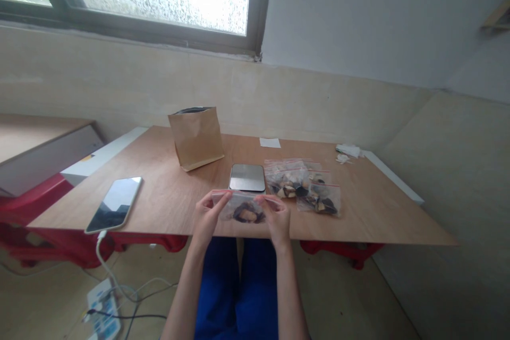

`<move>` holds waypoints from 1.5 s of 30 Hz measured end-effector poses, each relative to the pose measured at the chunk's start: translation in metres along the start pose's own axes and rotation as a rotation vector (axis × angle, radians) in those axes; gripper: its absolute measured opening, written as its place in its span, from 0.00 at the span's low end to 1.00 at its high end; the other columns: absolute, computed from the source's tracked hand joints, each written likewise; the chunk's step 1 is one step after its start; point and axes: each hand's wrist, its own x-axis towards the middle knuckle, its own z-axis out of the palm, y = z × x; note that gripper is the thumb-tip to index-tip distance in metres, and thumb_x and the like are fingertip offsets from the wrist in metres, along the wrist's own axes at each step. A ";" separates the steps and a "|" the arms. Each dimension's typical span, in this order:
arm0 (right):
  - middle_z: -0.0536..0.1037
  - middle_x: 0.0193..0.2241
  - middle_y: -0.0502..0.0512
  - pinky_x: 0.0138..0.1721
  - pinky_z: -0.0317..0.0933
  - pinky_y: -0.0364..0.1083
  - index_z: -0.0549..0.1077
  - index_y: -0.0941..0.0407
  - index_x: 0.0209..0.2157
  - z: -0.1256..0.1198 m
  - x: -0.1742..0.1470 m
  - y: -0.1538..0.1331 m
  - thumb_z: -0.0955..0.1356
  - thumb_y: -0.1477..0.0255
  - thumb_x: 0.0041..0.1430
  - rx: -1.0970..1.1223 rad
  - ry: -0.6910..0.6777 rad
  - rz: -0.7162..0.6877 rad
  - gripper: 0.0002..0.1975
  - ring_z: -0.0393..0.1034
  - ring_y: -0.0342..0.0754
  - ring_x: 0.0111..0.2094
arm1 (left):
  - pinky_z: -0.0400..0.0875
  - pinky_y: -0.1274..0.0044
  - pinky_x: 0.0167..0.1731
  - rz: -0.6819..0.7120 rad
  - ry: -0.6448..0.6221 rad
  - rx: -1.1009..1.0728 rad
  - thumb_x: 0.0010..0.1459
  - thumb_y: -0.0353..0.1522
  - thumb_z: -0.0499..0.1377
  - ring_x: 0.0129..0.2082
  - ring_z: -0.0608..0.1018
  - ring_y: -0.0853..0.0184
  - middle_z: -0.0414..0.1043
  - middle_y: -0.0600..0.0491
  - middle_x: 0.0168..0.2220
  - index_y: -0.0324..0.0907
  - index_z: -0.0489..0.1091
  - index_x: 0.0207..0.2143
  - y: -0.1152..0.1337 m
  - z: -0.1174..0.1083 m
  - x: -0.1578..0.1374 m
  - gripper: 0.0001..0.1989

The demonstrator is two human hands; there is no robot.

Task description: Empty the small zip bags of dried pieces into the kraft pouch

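Observation:
A small clear zip bag (pixel 247 214) with a red strip along its top is stretched between my hands at the table's front edge. Dark and pale dried pieces lie inside it. My left hand (pixel 207 217) pinches its top left corner, thumb on the near side. The top right corner is pinched by my right hand (pixel 278 219). Just behind the bag sits a kitchen scale (pixel 247 177) with a bare metal plate, its front partly hidden by the bag. To the right of the scale lie several similar filled zip bags (pixel 289 178), overlapping.
A brown paper pouch (pixel 198 139) stands open at the back left of the wooden table (pixel 378 207). A phone (pixel 115 204) lies at the left front, its white cable running down to a power strip (pixel 104 311). White paper (pixel 270 142) and crumpled plastic (pixel 349 151) lie farther back.

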 end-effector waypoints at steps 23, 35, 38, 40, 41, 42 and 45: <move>0.75 0.22 0.48 0.30 0.63 0.41 0.73 0.57 0.24 0.012 -0.001 0.003 0.71 0.69 0.49 0.013 -0.069 -0.056 0.06 0.70 0.43 0.26 | 0.66 0.81 0.23 0.063 -0.080 0.007 0.50 0.38 0.61 0.26 0.72 0.70 0.71 0.54 0.26 0.40 0.75 0.29 -0.009 0.014 -0.006 0.10; 0.78 0.26 0.50 0.34 0.66 0.42 0.74 0.57 0.28 0.017 0.000 -0.002 0.70 0.70 0.50 0.008 -0.153 -0.049 0.05 0.73 0.44 0.30 | 0.62 0.82 0.17 0.071 -0.124 0.058 0.49 0.39 0.61 0.22 0.71 0.72 0.72 0.51 0.29 0.40 0.75 0.28 -0.015 0.019 -0.003 0.11; 0.78 0.27 0.51 0.34 0.66 0.43 0.75 0.57 0.27 0.018 -0.001 -0.001 0.70 0.70 0.50 0.011 -0.147 -0.054 0.04 0.73 0.44 0.30 | 0.67 0.81 0.22 0.084 -0.131 0.057 0.51 0.38 0.61 0.26 0.74 0.69 0.73 0.52 0.29 0.40 0.75 0.29 -0.016 0.018 -0.004 0.10; 0.78 0.25 0.50 0.34 0.66 0.42 0.74 0.57 0.26 0.020 -0.001 0.001 0.70 0.70 0.49 0.010 -0.118 -0.056 0.05 0.73 0.44 0.29 | 0.69 0.80 0.28 0.106 -0.128 0.059 0.51 0.38 0.61 0.29 0.75 0.68 0.73 0.52 0.29 0.41 0.74 0.29 -0.017 0.018 -0.004 0.09; 0.78 0.25 0.50 0.33 0.66 0.42 0.74 0.57 0.26 0.021 -0.001 0.001 0.71 0.70 0.49 0.009 -0.107 -0.055 0.05 0.72 0.44 0.28 | 0.70 0.79 0.30 0.119 -0.123 0.064 0.51 0.37 0.60 0.31 0.76 0.67 0.73 0.52 0.29 0.41 0.74 0.29 -0.017 0.018 -0.004 0.09; 0.77 0.24 0.50 0.33 0.66 0.42 0.74 0.57 0.25 0.022 -0.002 0.002 0.71 0.69 0.49 0.009 -0.096 -0.054 0.05 0.72 0.44 0.28 | 0.70 0.79 0.33 0.131 -0.116 0.072 0.52 0.37 0.60 0.32 0.76 0.67 0.73 0.52 0.30 0.41 0.74 0.30 -0.017 0.018 -0.004 0.08; 0.77 0.23 0.50 0.31 0.66 0.42 0.74 0.57 0.25 0.026 -0.003 0.003 0.71 0.69 0.49 0.013 -0.055 -0.052 0.06 0.72 0.44 0.27 | 0.69 0.78 0.36 0.158 -0.078 0.089 0.52 0.36 0.60 0.34 0.76 0.67 0.74 0.53 0.31 0.42 0.74 0.30 -0.018 0.020 -0.006 0.08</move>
